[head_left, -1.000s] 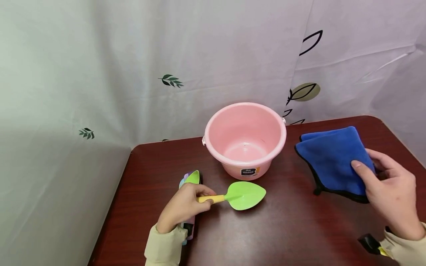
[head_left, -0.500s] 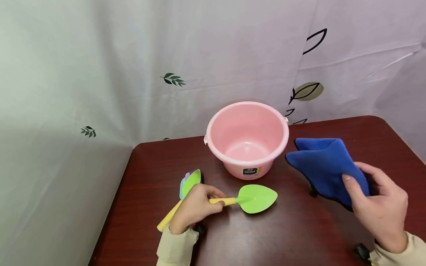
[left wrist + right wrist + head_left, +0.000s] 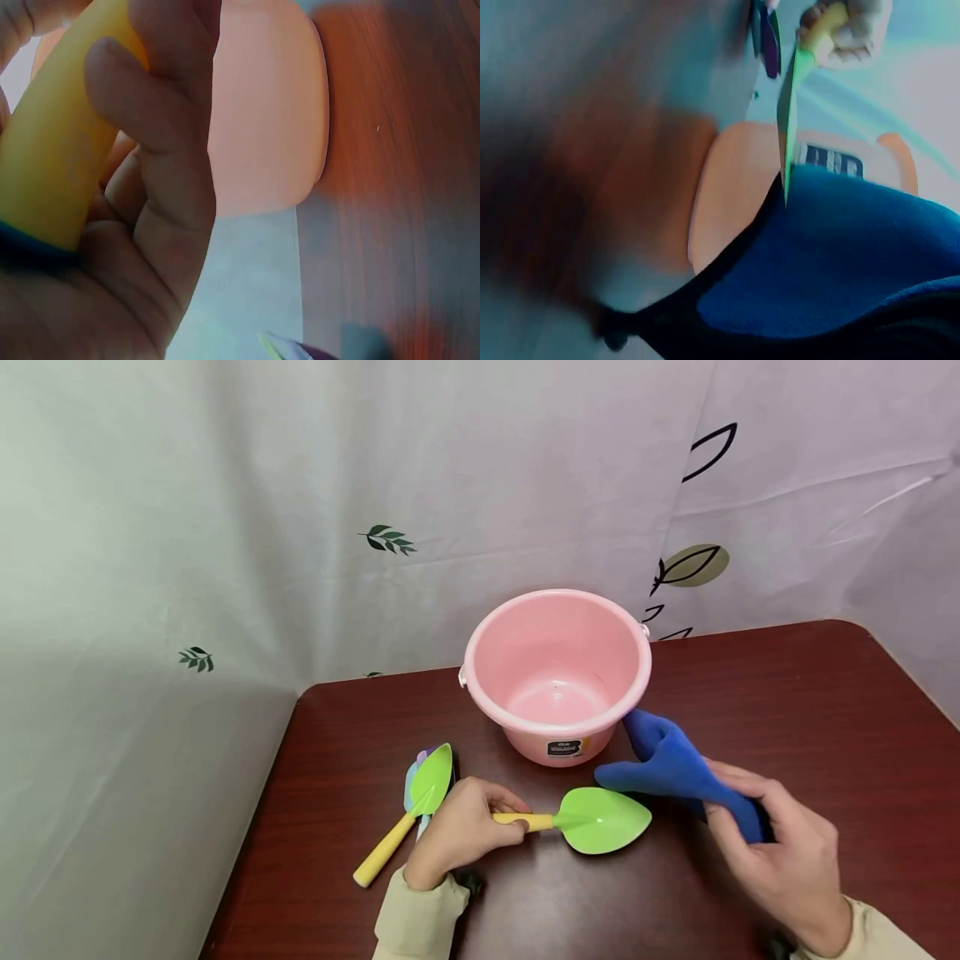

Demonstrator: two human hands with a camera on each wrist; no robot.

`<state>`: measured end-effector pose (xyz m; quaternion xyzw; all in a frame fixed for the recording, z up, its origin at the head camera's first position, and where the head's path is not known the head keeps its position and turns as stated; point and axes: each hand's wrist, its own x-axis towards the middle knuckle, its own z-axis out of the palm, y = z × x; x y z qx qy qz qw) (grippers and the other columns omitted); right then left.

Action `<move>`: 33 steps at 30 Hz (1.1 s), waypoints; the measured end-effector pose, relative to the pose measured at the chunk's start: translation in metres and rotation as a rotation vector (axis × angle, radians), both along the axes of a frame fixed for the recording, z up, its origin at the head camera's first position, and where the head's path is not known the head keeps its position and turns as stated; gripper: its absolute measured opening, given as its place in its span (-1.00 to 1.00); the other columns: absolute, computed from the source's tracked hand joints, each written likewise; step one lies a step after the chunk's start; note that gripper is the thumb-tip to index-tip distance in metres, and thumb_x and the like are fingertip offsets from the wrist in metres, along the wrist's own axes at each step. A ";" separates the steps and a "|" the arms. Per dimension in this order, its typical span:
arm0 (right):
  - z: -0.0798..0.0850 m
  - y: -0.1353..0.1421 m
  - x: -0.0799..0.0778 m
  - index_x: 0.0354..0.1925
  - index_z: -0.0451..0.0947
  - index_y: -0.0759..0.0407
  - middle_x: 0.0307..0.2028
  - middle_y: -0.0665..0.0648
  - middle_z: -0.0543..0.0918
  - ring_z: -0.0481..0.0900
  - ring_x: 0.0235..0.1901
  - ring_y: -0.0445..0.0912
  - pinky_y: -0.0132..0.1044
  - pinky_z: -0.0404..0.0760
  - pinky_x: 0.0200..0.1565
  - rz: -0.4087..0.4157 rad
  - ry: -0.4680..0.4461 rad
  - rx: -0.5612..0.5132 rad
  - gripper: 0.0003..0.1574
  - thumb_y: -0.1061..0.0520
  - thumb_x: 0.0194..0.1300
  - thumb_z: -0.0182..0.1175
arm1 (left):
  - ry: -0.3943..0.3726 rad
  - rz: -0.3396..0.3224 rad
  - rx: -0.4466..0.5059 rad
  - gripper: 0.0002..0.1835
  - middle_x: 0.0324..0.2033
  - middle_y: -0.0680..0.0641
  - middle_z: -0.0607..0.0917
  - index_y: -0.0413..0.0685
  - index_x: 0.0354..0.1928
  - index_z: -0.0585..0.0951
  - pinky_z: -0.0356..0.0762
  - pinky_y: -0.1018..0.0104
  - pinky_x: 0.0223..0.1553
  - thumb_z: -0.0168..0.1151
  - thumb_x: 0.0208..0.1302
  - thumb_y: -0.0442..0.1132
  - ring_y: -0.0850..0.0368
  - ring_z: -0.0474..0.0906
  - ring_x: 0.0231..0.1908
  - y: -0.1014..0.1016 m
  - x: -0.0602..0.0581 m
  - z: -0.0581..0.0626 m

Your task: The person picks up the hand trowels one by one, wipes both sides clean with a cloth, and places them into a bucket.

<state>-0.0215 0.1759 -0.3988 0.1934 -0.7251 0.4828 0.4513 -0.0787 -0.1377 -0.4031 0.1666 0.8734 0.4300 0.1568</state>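
Note:
My left hand grips the yellow handle of a toy trowel, its green heart-shaped blade pointing right in front of the pink bucket. In the left wrist view the fingers curl round that yellow handle. My right hand pinches a folded blue cloth with a black edge. The cloth's free end reaches left, right at the blade's tip and beside the bucket. Seen from the right wrist, the cloth overlaps the tip of the upright-looking green blade.
A pink bucket with white handle lugs stands at the back middle of the dark red table. Left of my left hand lies a second green trowel with a yellow handle, over pale blue and purple pieces. A patterned curtain hangs behind.
My right hand has carried the cloth left and down to the trowel blade, and the cloth has folded. My left hand has moved right with the trowel, uncovering the second one.

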 end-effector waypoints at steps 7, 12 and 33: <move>0.000 -0.015 -0.002 -0.25 0.61 0.57 -0.13 0.38 0.73 0.66 0.06 -0.17 -0.47 0.48 0.15 0.108 0.044 0.135 -0.54 0.08 0.38 0.24 | 0.001 -0.003 0.025 -0.87 -0.58 0.25 0.69 0.03 -0.40 0.78 0.52 0.41 -0.48 0.33 -0.02 -0.31 0.30 0.57 -0.55 0.006 0.001 -0.002; -0.005 -0.020 0.001 -0.17 0.61 0.51 -0.02 0.36 0.71 0.57 0.19 -0.20 -0.46 0.42 0.22 0.112 -0.043 0.244 -0.45 -0.04 0.48 0.12 | -0.004 -0.007 0.047 -0.87 -0.58 0.25 0.69 0.02 -0.40 0.78 0.51 0.42 -0.50 0.34 -0.02 -0.32 0.31 0.56 -0.56 0.009 0.002 -0.003; -0.013 -0.031 0.004 0.18 0.49 0.24 0.26 0.15 0.57 0.58 0.16 0.04 -0.51 0.11 0.37 0.195 -0.325 0.610 -0.43 -0.12 0.62 -0.19 | -0.027 -0.093 0.016 -0.77 -0.50 0.13 0.71 0.05 -0.31 0.79 0.51 0.42 -0.46 0.43 -0.08 -0.37 0.34 0.53 -0.51 0.006 0.000 -0.005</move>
